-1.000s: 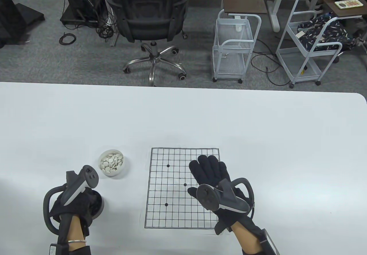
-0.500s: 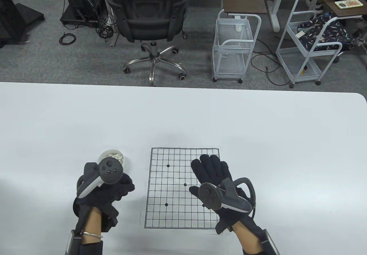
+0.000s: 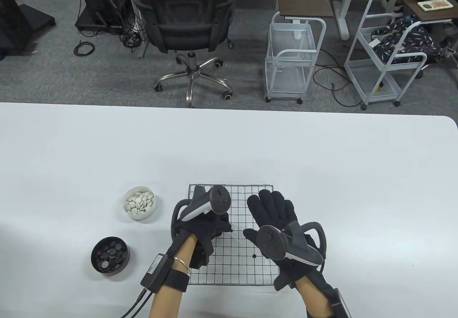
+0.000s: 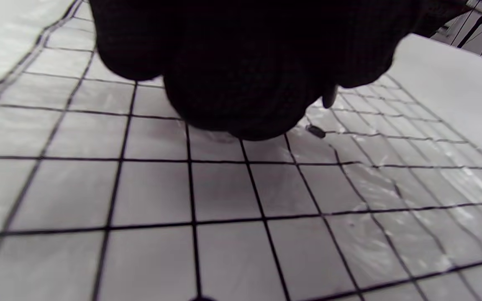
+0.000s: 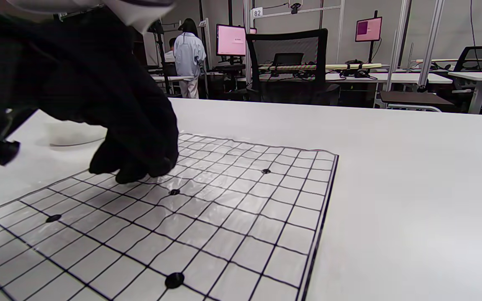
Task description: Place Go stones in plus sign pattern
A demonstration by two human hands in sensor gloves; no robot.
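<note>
The white table [image 3: 322,160] fills the lower part of the table view. The grid board [image 3: 243,264] lies at lower centre. The right hand [image 3: 275,218] lies flat on the board's right half, fingers spread wide. The left hand [image 3: 204,226] is over the board's left half, fingers bunched downward — whether they pinch a stone cannot be told. Left of the board: a white bowl [image 3: 140,203] of white stones, and lower left a black bowl [image 3: 110,256] of black stones — both apart from the hands.
</note>
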